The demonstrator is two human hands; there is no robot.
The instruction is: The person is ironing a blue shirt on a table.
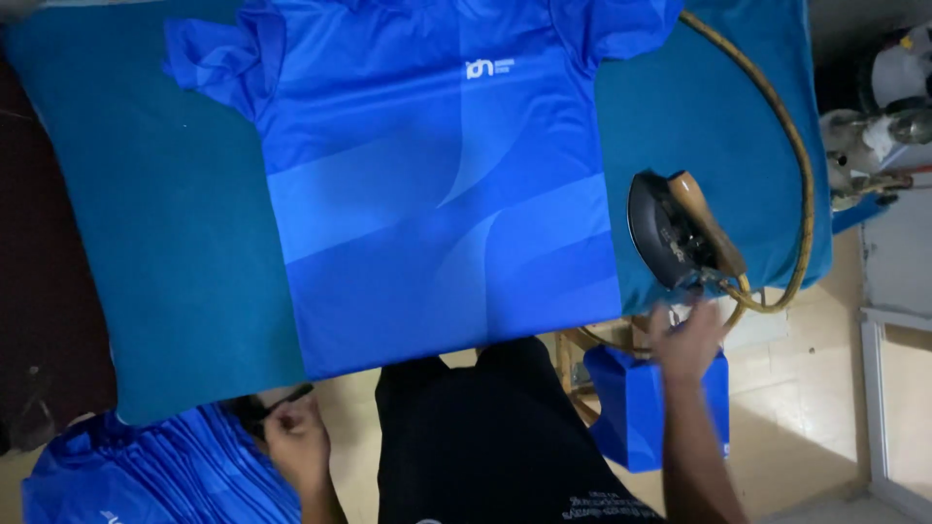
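While the left hand [294, 444] is reaching down below the near edge of the counter [146, 252], its fingers are curling around something thin and dark just beside the stack of folded blue shirts [165, 480]; the view is too dim to tell what that dark thing is or how firmly it is being pinched. Moving rightward, a blue shirt [437, 194] is lying flat, front up, across the teal cover, with its hem at the near edge and its sleeves spreading toward the far side, the left sleeve bunching up a little. Further right, the iron [680, 231] is resting on the teal cover just beside the shirt's right edge, with its wooden handle pointing toward the person and its yellowish cord [791, 146] looping out around the far right corner. The right hand [687, 340] is hovering just short of the iron's near end, fingers spreading loosely and blurring, holding nothing; whether it is touching the cord is hard to tell. A blue bag [641, 408] is standing on the floor beneath that hand. To handle the iron well from here, the grip would probably need to be closing fully around the wooden handle rather than the metal body, and the cord would need keeping clear of the fabric, so that it is not dragging creases into the smoothed front.
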